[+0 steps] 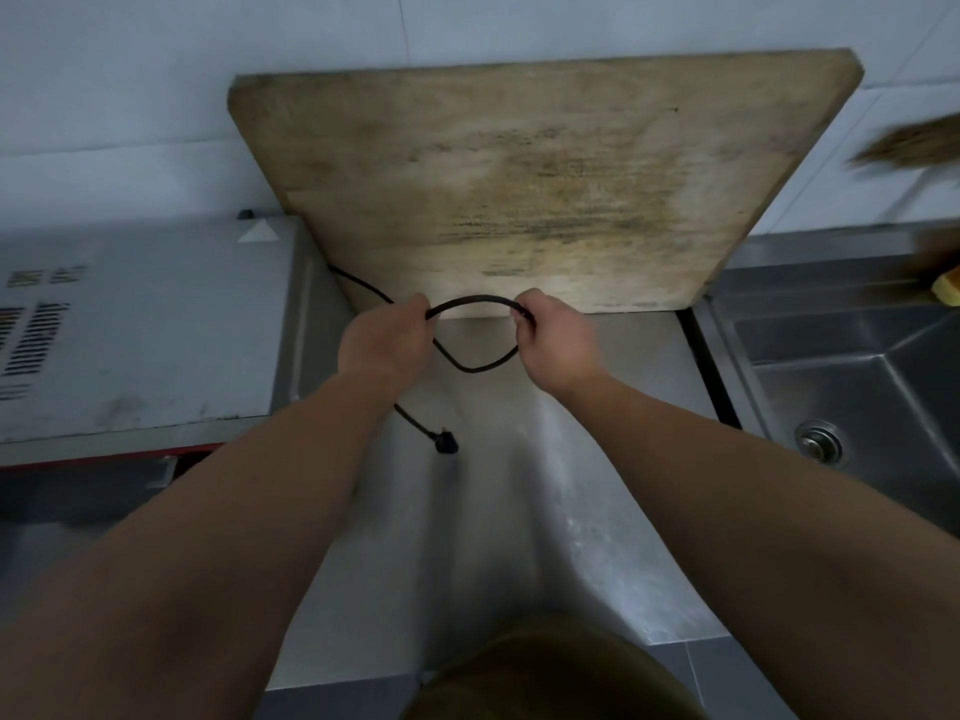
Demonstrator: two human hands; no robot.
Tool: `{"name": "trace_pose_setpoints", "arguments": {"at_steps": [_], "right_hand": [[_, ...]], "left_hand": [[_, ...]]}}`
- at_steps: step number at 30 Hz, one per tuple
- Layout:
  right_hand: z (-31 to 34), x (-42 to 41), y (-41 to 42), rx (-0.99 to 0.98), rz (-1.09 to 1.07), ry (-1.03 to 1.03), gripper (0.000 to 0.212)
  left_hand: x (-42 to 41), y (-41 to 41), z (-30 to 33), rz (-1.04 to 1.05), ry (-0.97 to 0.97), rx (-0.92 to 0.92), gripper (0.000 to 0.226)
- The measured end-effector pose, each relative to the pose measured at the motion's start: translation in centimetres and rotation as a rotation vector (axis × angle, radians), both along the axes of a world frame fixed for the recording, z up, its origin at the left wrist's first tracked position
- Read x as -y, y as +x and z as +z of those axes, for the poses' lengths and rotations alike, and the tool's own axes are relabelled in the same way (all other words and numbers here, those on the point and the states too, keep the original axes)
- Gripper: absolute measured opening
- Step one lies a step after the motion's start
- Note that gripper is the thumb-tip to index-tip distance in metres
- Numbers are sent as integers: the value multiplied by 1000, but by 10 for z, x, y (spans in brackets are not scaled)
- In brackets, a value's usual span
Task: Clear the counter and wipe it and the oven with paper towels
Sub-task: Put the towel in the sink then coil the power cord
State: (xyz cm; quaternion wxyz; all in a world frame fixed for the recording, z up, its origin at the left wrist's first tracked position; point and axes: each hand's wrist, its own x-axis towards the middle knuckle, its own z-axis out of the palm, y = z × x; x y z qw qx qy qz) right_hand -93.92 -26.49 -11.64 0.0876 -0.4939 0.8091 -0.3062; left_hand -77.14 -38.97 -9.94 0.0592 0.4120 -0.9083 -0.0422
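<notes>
Both hands work over the steel counter (pixel 519 511), in front of a worn wooden board (pixel 519 189) leaning on the tiled wall. Left hand (pixel 382 345): fingers curled tight round a black power cord (pixel 472 302). Right hand (pixel 556 337): fingers also curled, gripping the same cord. Cord arcs between the fists and loops below them. Its plug (pixel 445 443) lies on the counter. Oven (pixel 140 324) stands at left, sink (pixel 852 387) at right.
</notes>
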Motion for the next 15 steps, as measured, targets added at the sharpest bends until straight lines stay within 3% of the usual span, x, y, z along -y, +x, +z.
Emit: {"name": "trace_pose_setpoints", "arguments": {"at_steps": [10,15], "right_hand": [[39,29,-3,-169,9,60,21],[72,42,1,-239,-48,54,24]], "left_hand": [[20,40,57,-242,-86,66,35],[41,79,85,-245,-123,36,33]]}}
